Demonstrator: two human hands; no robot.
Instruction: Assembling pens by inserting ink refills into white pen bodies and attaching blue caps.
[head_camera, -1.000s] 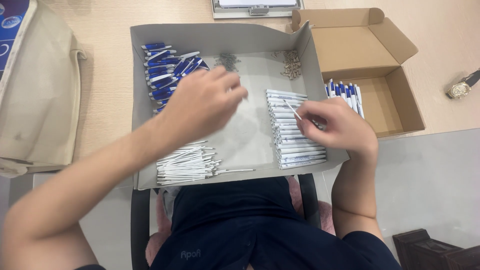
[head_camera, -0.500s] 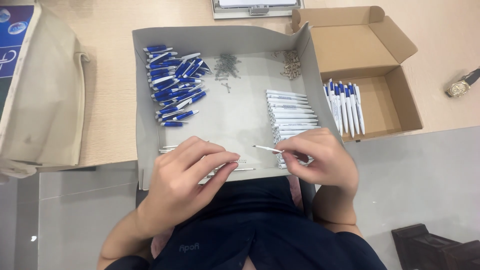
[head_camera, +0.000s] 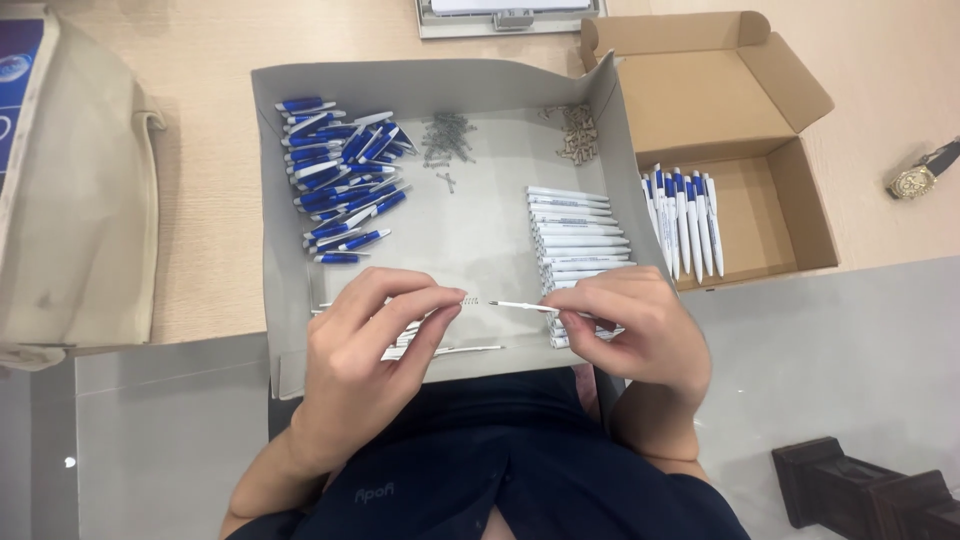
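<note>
A person is sitting over a shallow grey tray (head_camera: 270, 300), working with both hands at its near edge. The right hand (head_camera: 635, 330) is pinching a thin white refill (head_camera: 520, 305) between thumb and forefinger, its tip pointing toward the left hand. The left hand (head_camera: 375, 335) is curled, its fingertips pressed together around a small spring (head_camera: 474, 299) held just off the refill's tip; the two are close but I cannot tell whether they are touching. Under the left hand a bundle of white refills (head_camera: 440, 350) is lying on the tray. Just beyond the right hand a neat stack of white barrels (head_camera: 580, 235) is resting. Farther from the left hand a heap of blue-and-white pen parts (head_camera: 340, 175) is piled up, with a small cluster of springs (head_camera: 447, 140) and another of small tan pieces (head_camera: 578, 135) toward the tray's far side. Beyond the right hand an open cardboard box (head_camera: 790, 200) is holding a row of finished pens (head_camera: 685, 220), and a wristwatch (head_camera: 912, 180) is lying past it.
</note>
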